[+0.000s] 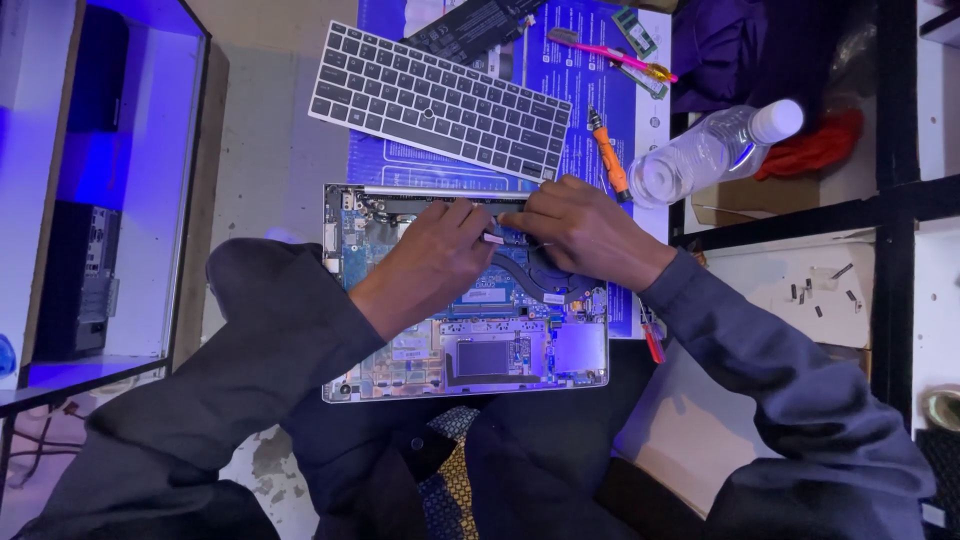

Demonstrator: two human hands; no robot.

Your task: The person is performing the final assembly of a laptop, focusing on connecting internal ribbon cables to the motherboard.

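Keyboard (440, 100) blocks just above the open laptop (470, 350); screwdriver (608, 155) and bottle (715, 150) crowd upper right. Bare floor (265, 170) at left gives passage.

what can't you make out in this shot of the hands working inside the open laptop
Head view only:
- What the left hand and right hand pinch: fingers cover it; only a small pale tab shows.
- The laptop base near its hinge: hidden under both hands.
- Small dark parts on the white sheet: too small to identify.
- Dark flat part above the keyboard: cut off by the top edge.
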